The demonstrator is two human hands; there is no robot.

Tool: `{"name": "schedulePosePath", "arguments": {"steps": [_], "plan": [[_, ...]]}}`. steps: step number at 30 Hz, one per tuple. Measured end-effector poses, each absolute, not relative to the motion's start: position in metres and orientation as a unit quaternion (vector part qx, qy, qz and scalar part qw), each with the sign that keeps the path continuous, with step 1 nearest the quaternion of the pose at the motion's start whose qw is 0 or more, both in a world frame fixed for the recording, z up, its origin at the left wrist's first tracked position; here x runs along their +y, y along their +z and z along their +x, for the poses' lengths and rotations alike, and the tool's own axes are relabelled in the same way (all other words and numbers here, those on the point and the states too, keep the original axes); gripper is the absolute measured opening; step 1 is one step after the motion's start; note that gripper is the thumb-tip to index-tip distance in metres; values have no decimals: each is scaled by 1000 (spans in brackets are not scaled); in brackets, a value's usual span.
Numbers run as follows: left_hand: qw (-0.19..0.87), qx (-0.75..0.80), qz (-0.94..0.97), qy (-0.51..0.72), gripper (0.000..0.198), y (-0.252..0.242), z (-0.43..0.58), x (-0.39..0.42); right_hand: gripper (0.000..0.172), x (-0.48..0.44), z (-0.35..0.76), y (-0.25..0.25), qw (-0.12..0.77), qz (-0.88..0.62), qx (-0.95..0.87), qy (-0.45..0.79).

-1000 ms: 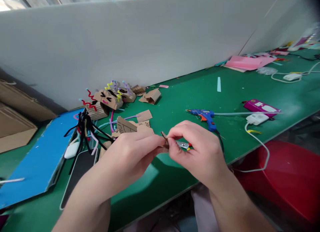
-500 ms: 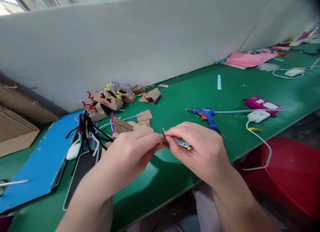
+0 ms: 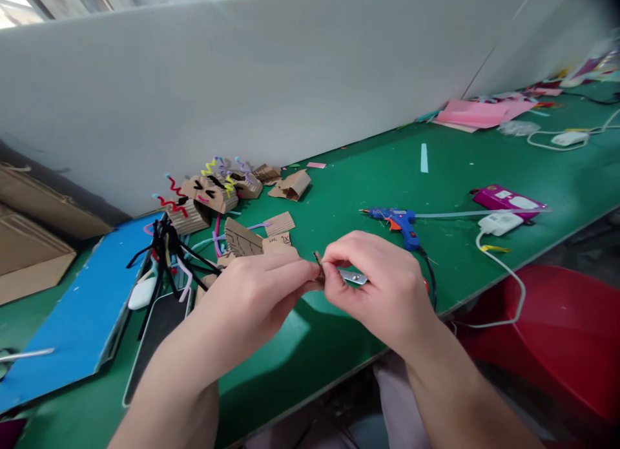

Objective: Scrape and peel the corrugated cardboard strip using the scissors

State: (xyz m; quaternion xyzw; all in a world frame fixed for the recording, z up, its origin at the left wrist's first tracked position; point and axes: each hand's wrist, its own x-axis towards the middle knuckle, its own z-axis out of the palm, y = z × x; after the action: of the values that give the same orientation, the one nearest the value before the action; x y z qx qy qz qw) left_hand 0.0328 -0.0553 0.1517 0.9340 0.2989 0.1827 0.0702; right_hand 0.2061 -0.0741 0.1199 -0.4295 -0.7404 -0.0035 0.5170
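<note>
My left hand (image 3: 256, 294) and my right hand (image 3: 380, 284) meet above the front of the green table (image 3: 368, 184). Both pinch a small brown cardboard piece (image 3: 318, 263) between thumb and fingers. A silver metal tool (image 3: 355, 278) lies just behind my right hand; whether the hand holds it is unclear. Flat cardboard cut-outs (image 3: 252, 239) lie right behind my left hand. A blue glue gun (image 3: 400, 221) rests on the table beyond my right hand.
Cardboard figures with curly pipe cleaners (image 3: 208, 189) stand by the white partition (image 3: 271, 81). Black pipe cleaners (image 3: 167, 249), a blue board (image 3: 72, 307) and a dark tablet (image 3: 155, 333) lie left. A magenta box (image 3: 506, 201), a white adapter with cable (image 3: 498, 224), pink sheets (image 3: 479, 112) and a red stool (image 3: 557, 339) are right.
The hands stayed together on the cardboard piece; my right fingers shifted slightly on it. The view drifted a little.
</note>
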Motion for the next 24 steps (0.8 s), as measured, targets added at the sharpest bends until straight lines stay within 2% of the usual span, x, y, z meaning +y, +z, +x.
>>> {"name": "schedulePosePath", "arguments": {"steps": [11, 24], "plan": [[111, 306, 919, 223, 12, 157, 32, -50, 10, -74, 214, 119, 566, -392, -718, 102], [60, 293, 923, 243, 12, 154, 38, -56, 16, -74, 206, 119, 534, -427, -729, -37]]}}
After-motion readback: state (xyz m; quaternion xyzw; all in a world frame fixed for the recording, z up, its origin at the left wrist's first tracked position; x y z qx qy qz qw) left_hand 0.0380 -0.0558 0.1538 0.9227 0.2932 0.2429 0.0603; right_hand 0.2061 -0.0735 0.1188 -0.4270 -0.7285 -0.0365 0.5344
